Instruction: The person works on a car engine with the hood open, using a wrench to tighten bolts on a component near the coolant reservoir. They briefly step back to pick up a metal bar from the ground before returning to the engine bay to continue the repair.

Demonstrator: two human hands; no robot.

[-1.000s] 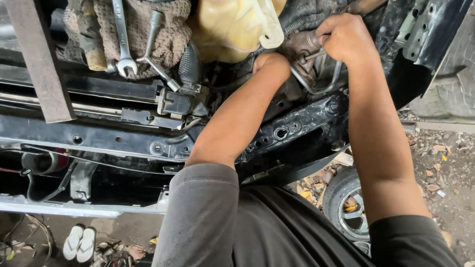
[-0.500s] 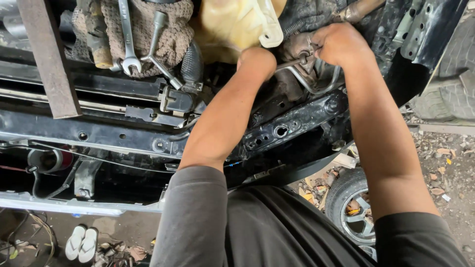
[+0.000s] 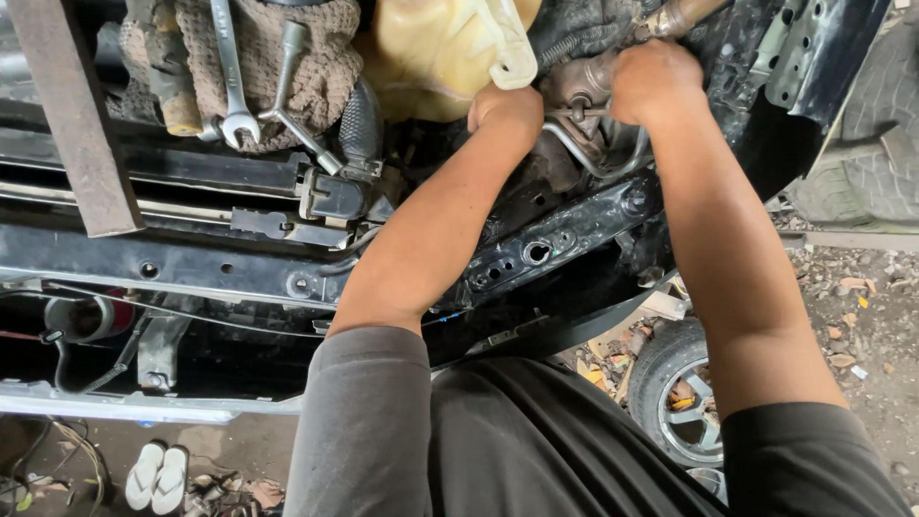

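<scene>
currently the right hand (image 3: pixel 656 81) is closed in a fist around a thin metal tool shaft (image 3: pixel 586 113) deep in the engine bay, beside a rusty metal fitting (image 3: pixel 574 86) with curved steel pipes (image 3: pixel 584 158) below it. left hand (image 3: pixel 505 103) is pressed in just left of that fitting, fingers hidden, so i cannot tell its grip. touching above the left hand sits a yellowed translucent plastic reservoir (image 3: pixel 436 43). further left, a combination spanner (image 3: pixel 233 72) and a socket wrench (image 3: pixel 292 81) lie on a coarse brown knitted cloth (image 3: pixel 321 57). a black painted crossmember (image 3: pixel 546 251) with punched holes runs beneath both forearms. pale sandals (image 3: pixel 158 476) lie on the ground, lower left.
</scene>
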